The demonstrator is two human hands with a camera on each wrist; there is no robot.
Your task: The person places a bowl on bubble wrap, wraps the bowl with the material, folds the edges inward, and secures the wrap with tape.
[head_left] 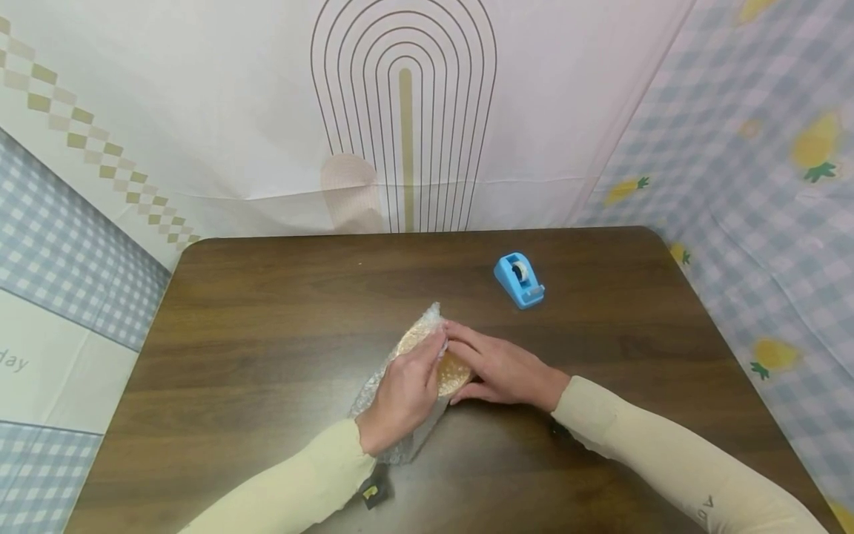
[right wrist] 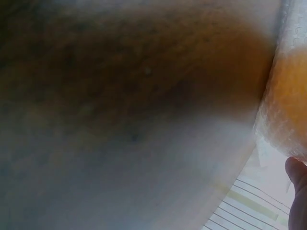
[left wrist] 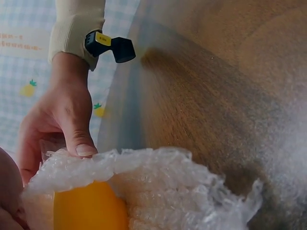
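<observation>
Clock face: hours are read in the head view, 12 at its top edge, the wrap at the centre of the dial.
Bubble wrap: a clear, crinkled plastic sheet (head_left: 412, 337) over the middle of the desk, its length running roughly from 1 o'clock to 7 o'clock; whether it touches the wood I cannot tell.
Inside the wrap: a smooth yellow-orange object (left wrist: 91, 208), bare at the open edge in the left wrist view; its full shape is hidden.
Left hand: it (head_left: 405, 386) lies over the wrap, fingers bent, gripping the plastic near the open edge; the fingertips are partly hidden.
Right hand: at 3 o'clock, it (head_left: 503, 367) is partly closed about the near end, thumb apart from the fingers; in the left wrist view the thumb presses the wrap's edge.
Tape dispenser: a light-blue plastic wedge (head_left: 519, 282) with a roll in it, between 1 and 2 o'clock, apart from both hands.
Desk: dark-brown wood-grain top (head_left: 267, 334) with rounded far corners.
Wrist device: small, black, yellow-labelled (head_left: 375, 488), at 7 o'clock, by the left cuff.
Sleeves: pale cream cloth, the left (head_left: 287, 475) from 7 o'clock, the right (head_left: 667, 452) from 4.
</observation>
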